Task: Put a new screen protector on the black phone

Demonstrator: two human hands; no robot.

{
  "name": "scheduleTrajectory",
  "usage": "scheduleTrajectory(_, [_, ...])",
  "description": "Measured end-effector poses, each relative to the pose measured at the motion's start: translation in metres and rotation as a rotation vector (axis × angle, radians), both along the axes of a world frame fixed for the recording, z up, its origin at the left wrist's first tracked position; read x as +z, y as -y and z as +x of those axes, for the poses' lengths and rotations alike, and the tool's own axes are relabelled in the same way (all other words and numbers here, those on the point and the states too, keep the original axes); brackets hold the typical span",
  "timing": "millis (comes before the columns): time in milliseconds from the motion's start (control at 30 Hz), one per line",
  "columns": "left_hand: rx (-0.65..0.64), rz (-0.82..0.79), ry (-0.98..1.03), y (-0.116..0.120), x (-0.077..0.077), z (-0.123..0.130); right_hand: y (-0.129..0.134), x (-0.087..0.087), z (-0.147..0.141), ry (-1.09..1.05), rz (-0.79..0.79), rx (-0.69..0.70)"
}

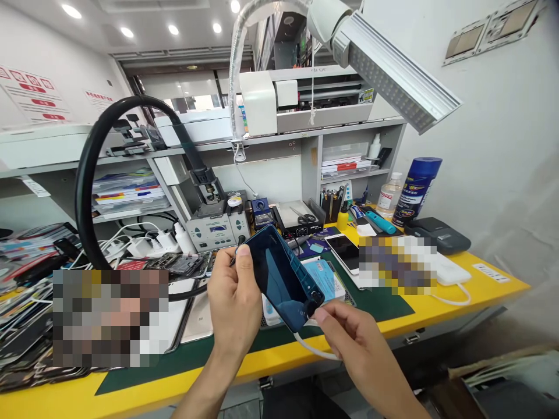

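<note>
My left hand (236, 297) grips a dark blue smartphone (279, 279) by its left edge, the thumb on its upper corner. The phone is tilted above the bench, its glossy face toward me and a lighter blue strip along its right side. At the phone's lower right corner, my right hand (349, 337) is closed in a pinch beside a small dark part (311, 307). What lies between those fingertips is too small to make out. A white cable (317, 351) curves out below the phone and passes behind my right hand.
A green mat (384, 305) covers part of the yellow bench (484, 291). Several phones and parts lie at left. A white phone (345, 251), scissors (303, 215), a soldering station (216, 230) and a blue spray can (417, 189) stand behind. A lamp (397, 70) hangs overhead.
</note>
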State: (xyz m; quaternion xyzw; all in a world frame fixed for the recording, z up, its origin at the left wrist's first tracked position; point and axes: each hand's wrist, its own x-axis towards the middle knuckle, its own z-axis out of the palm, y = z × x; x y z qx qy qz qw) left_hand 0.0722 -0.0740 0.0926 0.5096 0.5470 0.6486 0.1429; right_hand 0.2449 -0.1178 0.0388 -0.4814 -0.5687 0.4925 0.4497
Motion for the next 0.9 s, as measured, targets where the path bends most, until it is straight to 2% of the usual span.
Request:
scheduleTrajectory(133, [0.028, 0.042, -0.076, 0.003, 0.001, 0.003, 0.0, -0.001, 0.001, 0.037, -0.018, 0.013])
scheduleTrajectory(400, [0.147, 0.166, -0.26, 0.01, -0.001, 0.009, 0.002, -0.003, 0.001, 0.041, -0.009, -0.059])
scheduleTrajectory(700, [0.256, 0.2, -0.347, 0.018, -0.006, 0.011, 0.0, -0.001, 0.003, -0.01, -0.069, -0.082])
scheduleTrajectory(900, [0.284, 0.236, -0.361, 0.022, -0.007, 0.015, -0.001, -0.002, 0.002, -0.087, -0.076, -0.18])
